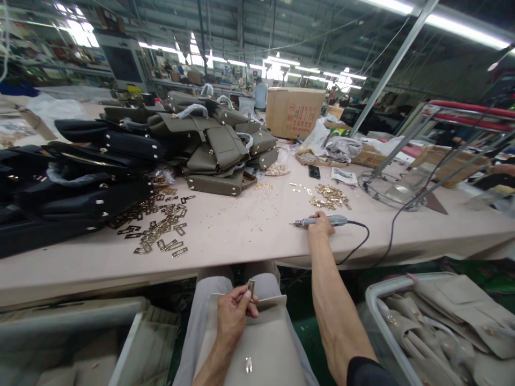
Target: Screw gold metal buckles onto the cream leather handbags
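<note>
My left hand pinches a small gold metal plate upright between thumb and fingers. It is over the top edge of a beige bag lying across my lap, which has a shiny metal fitting on its lower part. Out on the table, my right hand is wrapped round a grey electric screwdriver. The tool lies nearly level at the tabletop, its tip pointing left and its cable trailing off to the right.
Rectangular metal frames lie scattered on the table at left, gold pieces at right. Black bags and olive bags are piled behind. A wire stand is at right. Bins hold beige pieces on both sides.
</note>
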`<state>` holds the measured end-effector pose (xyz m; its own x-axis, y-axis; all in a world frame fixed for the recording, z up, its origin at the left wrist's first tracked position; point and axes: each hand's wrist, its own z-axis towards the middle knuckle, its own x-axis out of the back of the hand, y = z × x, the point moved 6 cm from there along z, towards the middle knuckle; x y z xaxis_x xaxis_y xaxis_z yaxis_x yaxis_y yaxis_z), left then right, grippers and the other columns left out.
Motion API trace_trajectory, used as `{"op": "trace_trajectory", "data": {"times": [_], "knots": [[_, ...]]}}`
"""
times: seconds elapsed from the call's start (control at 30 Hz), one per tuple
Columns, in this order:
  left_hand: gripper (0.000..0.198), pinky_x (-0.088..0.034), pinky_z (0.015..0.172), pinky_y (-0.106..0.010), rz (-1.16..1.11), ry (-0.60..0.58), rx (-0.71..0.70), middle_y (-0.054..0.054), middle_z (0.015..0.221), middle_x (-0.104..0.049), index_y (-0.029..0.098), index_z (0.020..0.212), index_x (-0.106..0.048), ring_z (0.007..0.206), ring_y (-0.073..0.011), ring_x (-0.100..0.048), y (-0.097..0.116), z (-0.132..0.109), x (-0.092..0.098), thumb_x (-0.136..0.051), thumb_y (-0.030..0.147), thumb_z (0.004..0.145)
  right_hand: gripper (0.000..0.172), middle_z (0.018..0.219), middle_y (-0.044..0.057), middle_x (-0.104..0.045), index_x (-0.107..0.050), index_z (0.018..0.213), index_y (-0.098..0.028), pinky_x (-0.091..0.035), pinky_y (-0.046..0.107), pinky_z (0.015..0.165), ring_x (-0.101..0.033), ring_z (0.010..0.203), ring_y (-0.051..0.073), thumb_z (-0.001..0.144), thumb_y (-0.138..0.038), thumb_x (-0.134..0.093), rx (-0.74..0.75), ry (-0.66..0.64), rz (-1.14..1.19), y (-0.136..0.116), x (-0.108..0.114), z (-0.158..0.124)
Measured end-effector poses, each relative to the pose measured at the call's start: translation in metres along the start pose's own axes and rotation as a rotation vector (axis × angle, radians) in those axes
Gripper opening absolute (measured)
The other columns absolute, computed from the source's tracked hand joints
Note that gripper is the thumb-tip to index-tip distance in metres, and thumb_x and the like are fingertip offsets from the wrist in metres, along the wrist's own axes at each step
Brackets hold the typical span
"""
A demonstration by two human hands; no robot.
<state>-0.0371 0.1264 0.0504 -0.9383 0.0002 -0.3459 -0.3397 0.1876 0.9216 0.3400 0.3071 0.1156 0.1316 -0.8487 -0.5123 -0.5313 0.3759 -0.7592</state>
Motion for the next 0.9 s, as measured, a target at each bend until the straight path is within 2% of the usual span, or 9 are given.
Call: {"op": "trace_trajectory", "data": {"times": [0.1, 0.3, 0.53, 0.77, 0.9], "knots": [[0.045, -0.051, 0.043, -0.024, 0.006, -0.008, -0.003, -0.009, 0.073, -0.077, 0.011, 0.090, -0.076, 0.041, -0.0128, -0.062, 0.001, -0.001, 0.000, -0.082, 0.052, 0.074, 0.035, 0.059, -0.009, -0.053, -0.038, 0.081, -0.024, -0.044, 0.020, 0.031, -0.046, 0.039, 0.008, 0.072, -0.007, -0.068, 0.029, 0.058, 0.026, -0.002, 0.003, -0.002], [0.049, -0.052, 0.043, -0.026, 0.002, 0.010, 0.008, -0.009, 0.072, -0.076, 0.011, 0.091, -0.076, 0.040, -0.0138, -0.061, 0.001, -0.001, 0.002, -0.083, 0.055, 0.072, 0.032, 0.066, -0.007, -0.059, -0.040, 0.081, -0.022, -0.045, 0.016, 0.035, -0.048, 0.042, 0.005, 0.076, -0.004, -0.066, 0.012, 0.085, 0.074, -0.008, 0.009, -0.004], [0.047, -0.052, 0.043, -0.025, -0.006, 0.008, -0.005, -0.009, 0.072, -0.076, 0.010, 0.090, -0.076, 0.040, -0.0135, -0.061, 0.003, -0.001, 0.002, -0.083, 0.054, 0.072, 0.028, 0.063, -0.008, -0.055, -0.040, 0.079, -0.021, -0.045, 0.015, 0.036, -0.046, 0.041, 0.005, 0.085, -0.009, -0.064, 0.029, 0.116, 0.088, -0.008, 0.006, -0.006], [0.048, -0.053, 0.044, -0.025, 0.012, 0.010, 0.018, -0.010, 0.071, -0.077, 0.010, 0.089, -0.076, 0.041, -0.0135, -0.061, 0.006, -0.003, 0.001, -0.084, 0.054, 0.071, 0.029, 0.064, -0.008, -0.055, -0.041, 0.079, -0.021, -0.049, 0.016, 0.040, -0.048, 0.042, 0.005, 0.085, -0.012, -0.068, 0.007, 0.047, 0.088, -0.015, 0.004, 0.001], [0.047, -0.053, 0.044, -0.024, 0.018, 0.006, 0.022, -0.010, 0.070, -0.077, 0.010, 0.087, -0.077, 0.041, -0.0135, -0.061, 0.006, -0.002, 0.001, -0.084, 0.054, 0.071, 0.025, 0.064, -0.008, -0.055, -0.042, 0.080, -0.021, -0.048, 0.016, 0.040, -0.047, 0.042, 0.005, 0.086, -0.009, -0.063, 0.009, 0.058, 0.096, -0.020, 0.007, 0.005]]}}
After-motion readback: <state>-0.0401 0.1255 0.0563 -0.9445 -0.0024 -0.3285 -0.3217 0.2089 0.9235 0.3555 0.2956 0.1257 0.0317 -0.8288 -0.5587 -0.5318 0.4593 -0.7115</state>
